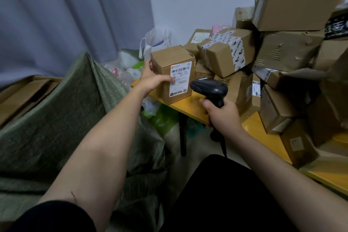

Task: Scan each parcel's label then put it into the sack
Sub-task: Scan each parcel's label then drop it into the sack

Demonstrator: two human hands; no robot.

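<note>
A small brown cardboard parcel (pixel 174 73) stands upright at the left end of the yellow table (pixel 190 106), its white barcode label (pixel 180 79) facing me. My left hand (pixel 153 79) grips the parcel's left side, with the thumb across the label's edge. My right hand (pixel 223 116) grips the handle of a black barcode scanner (pixel 209 88), whose head points at the label from just to its right. The green woven sack (pixel 62 115) stands to the left, below my left arm.
A tall heap of cardboard parcels (pixel 286 52) covers the table to the right and back. White and clear plastic bags (pixel 154 43) lie between sack and wall. Flattened cartons (pixel 22 94) sit at far left under a grey curtain. A black table leg (pixel 182 133) stands below.
</note>
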